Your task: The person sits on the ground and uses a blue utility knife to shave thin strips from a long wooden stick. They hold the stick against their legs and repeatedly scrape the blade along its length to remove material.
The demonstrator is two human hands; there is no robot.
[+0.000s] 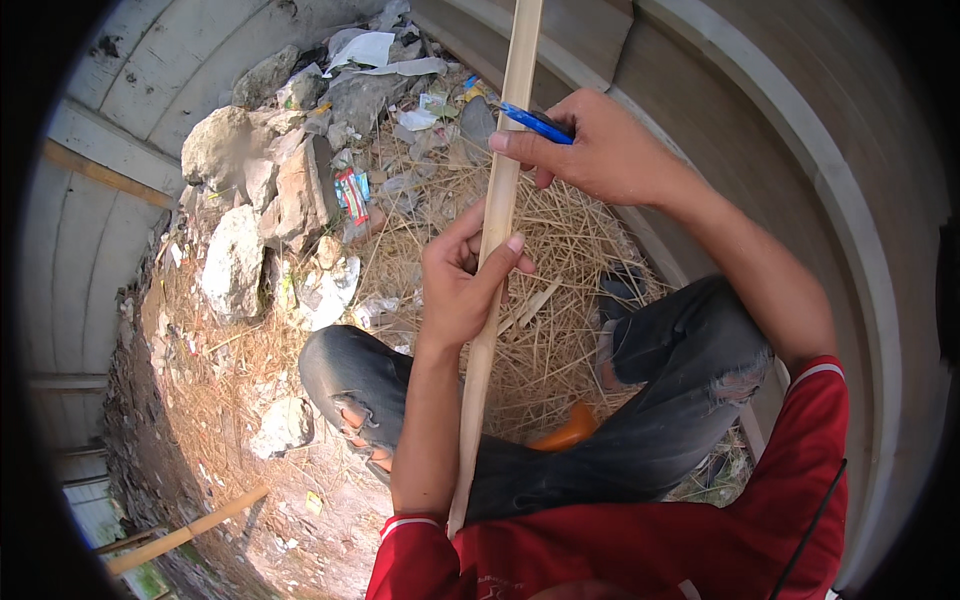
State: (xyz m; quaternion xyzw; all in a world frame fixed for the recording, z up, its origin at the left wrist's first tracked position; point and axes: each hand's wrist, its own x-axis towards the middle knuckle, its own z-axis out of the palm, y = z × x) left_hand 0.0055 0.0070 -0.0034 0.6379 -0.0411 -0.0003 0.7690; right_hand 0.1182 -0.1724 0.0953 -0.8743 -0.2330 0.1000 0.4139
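A long, pale bamboo strip (482, 365) runs from my lap up past the top of the view, slightly tilted. My left hand (462, 285) is closed around its middle, with the thumb across the front. Farther up, my right hand (590, 150) grips a slim blue tool (537, 123) with a dark part near the fingers. The tool lies across the strip, and my right thumb presses on the strip just below it. Whether the tool has a blade cannot be made out.
My bent legs in torn dark jeans (660, 400) surround straw-like shavings (560, 260). An orange object (567, 428) lies between them. Rocks (232, 262) and litter (352, 193) are piled ahead and left. A grey wall (740, 170) curves along the right; a wooden pole (190, 530) is at lower left.
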